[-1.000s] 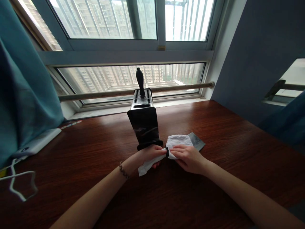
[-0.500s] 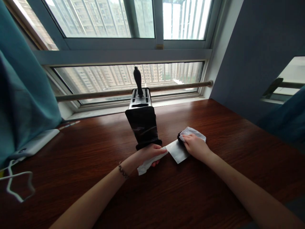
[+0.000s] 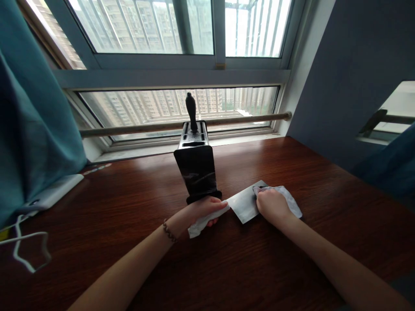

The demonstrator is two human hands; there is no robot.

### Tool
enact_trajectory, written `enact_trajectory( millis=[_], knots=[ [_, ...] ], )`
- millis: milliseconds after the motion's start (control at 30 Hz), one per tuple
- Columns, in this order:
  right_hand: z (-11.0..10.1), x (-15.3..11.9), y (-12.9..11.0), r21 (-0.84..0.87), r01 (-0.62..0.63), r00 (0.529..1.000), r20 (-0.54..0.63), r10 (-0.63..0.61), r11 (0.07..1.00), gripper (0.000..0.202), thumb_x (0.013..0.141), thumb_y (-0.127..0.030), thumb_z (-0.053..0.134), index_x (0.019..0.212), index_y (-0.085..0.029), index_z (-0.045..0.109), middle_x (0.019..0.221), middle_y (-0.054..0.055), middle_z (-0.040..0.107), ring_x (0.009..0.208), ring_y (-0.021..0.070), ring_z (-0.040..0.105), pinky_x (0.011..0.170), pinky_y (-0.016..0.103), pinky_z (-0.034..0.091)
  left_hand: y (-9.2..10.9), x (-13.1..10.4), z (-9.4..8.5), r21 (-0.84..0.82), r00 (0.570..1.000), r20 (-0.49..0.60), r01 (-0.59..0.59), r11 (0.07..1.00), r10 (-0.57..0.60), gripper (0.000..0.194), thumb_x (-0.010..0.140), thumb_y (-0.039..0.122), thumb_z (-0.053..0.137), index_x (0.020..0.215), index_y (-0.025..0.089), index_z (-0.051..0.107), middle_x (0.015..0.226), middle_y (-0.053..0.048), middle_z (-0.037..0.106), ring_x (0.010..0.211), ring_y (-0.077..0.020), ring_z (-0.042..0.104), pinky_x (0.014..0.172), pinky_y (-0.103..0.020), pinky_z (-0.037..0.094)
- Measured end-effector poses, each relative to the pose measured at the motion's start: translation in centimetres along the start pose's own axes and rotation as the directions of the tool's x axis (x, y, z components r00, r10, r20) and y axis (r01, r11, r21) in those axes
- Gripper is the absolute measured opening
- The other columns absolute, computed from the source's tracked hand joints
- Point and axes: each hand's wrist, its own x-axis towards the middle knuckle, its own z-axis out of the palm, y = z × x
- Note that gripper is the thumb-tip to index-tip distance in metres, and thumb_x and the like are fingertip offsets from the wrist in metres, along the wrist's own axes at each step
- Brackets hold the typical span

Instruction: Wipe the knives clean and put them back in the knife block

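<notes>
My left hand (image 3: pixel 205 208) is closed around the handle end of a broad-bladed cleaver, with a white cloth (image 3: pixel 198 226) bunched in the grip; the handle itself is hidden. The cleaver's flat silver blade (image 3: pixel 244 206) points right and away, low over the table. My right hand (image 3: pixel 271 206) is closed on a pale cloth (image 3: pixel 291 202) and presses it against the blade's far part. A dark patch shows by its fingertips. Just beyond my left hand stands a black knife block (image 3: pixel 197 170) with a slotted metal top. One black handle (image 3: pixel 191 111) sticks up from it.
The brown wooden table (image 3: pixel 155 268) reaches to the window. A wooden rail (image 3: pixel 139 129) runs along the sill. On the left are a blue curtain (image 3: pixel 42 116), a white power strip (image 3: pixel 55 194) and a loose white cable (image 3: pixel 19 255). A dark wall stands right.
My right hand has slid right along the blade with its cloth, its fingers now curled tighter. More of the blade shows. My left hand keeps its grip.
</notes>
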Motion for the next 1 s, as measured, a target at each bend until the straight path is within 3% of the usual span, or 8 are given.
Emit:
enact_trajectory(
  millis=[133, 267, 367, 500, 633, 833, 1000],
  knots=[
    [-1.2, -1.3, -1.4, 0.088, 0.175, 0.983, -0.076, -0.168, 0.981, 0.031, 0.087, -0.014, 0.036, 0.098, -0.012, 0.065, 0.083, 0.011, 0.067, 0.076, 0.0266, 0.061, 0.064, 0.036, 0.039, 0.3, -0.2, 0.0, 0.019, 1.000, 0.000, -0.003, 1.000, 0.003, 0.057, 0.070, 0.075, 0.055, 0.074, 0.018, 0.050, 0.055, 0.000, 0.053, 0.042, -0.0113, 0.043, 0.041, -0.024, 0.032],
    [-2.2, -2.4, -2.5, 0.235, 0.378, 0.926, -0.100, -0.365, 0.895, 0.023, 0.084, -0.019, 0.043, 0.093, -0.014, 0.064, 0.090, 0.007, 0.066, 0.083, 0.0245, 0.057, 0.072, 0.035, 0.040, 0.0, 0.1, -0.1, -0.015, 1.000, 0.011, -0.004, 1.000, 0.004, 0.057, 0.070, 0.074, 0.057, 0.078, 0.018, 0.050, 0.055, 0.001, 0.052, 0.042, -0.0113, 0.043, 0.040, -0.024, 0.031],
    [-2.3, -2.9, -3.3, 0.295, 0.441, 0.897, -0.110, -0.429, 0.847, 0.025, 0.085, -0.020, 0.043, 0.098, -0.014, 0.063, 0.099, 0.006, 0.065, 0.088, 0.0237, 0.055, 0.076, 0.034, 0.040, -0.3, 0.5, -0.1, -0.054, 0.999, 0.031, -0.010, 0.998, 0.012, 0.058, 0.070, 0.075, 0.057, 0.083, 0.018, 0.051, 0.056, 0.001, 0.053, 0.042, -0.0117, 0.044, 0.040, -0.024, 0.032],
    [-2.0, -3.1, -3.9, 0.211, 0.267, 0.963, -0.030, -0.267, 0.940, 0.028, 0.084, -0.014, 0.039, 0.096, -0.012, 0.064, 0.096, 0.010, 0.065, 0.086, 0.0258, 0.056, 0.069, 0.035, 0.042, -0.4, 0.6, -0.2, -0.041, 1.000, 0.010, 0.011, 0.999, -0.010, 0.056, 0.070, 0.073, 0.057, 0.081, 0.019, 0.050, 0.054, 0.001, 0.054, 0.042, -0.0123, 0.044, 0.041, -0.025, 0.033],
    [-1.8, -2.3, -2.8, 0.105, 0.118, 0.992, 0.028, -0.121, 0.987, 0.030, 0.083, -0.011, 0.038, 0.095, -0.011, 0.065, 0.092, 0.013, 0.066, 0.084, 0.0271, 0.060, 0.064, 0.035, 0.042, -0.5, 0.6, -0.2, -0.053, 1.000, 0.009, 0.019, 0.998, -0.019, 0.053, 0.072, 0.070, 0.059, 0.082, 0.019, 0.051, 0.055, 0.000, 0.055, 0.043, -0.0126, 0.046, 0.041, -0.025, 0.034],
    [-2.5, -0.3, 0.6, 0.048, -0.129, 0.979, 0.162, 0.120, 0.990, 0.029, 0.086, -0.016, 0.041, 0.096, -0.012, 0.068, 0.092, 0.017, 0.067, 0.087, 0.0287, 0.065, 0.068, 0.033, 0.045, -1.1, 1.2, -0.5, -0.040, 1.000, 0.001, 0.019, 0.999, -0.019, 0.046, 0.077, 0.065, 0.057, 0.083, 0.020, 0.054, 0.057, 0.000, 0.056, 0.042, -0.0120, 0.047, 0.039, -0.023, 0.031],
    [-2.8, 0.4, 1.4, 0.050, -0.185, 0.964, 0.205, 0.172, 0.981, 0.031, 0.086, -0.015, 0.041, 0.101, -0.013, 0.068, 0.096, 0.019, 0.067, 0.091, 0.0291, 0.065, 0.073, 0.034, 0.047, -1.0, 1.1, -0.5, -0.032, 1.000, -0.004, 0.017, 0.999, -0.017, 0.043, 0.079, 0.063, 0.055, 0.079, 0.020, 0.054, 0.056, 0.000, 0.055, 0.042, -0.0112, 0.046, 0.037, -0.023, 0.030]
  ],
)
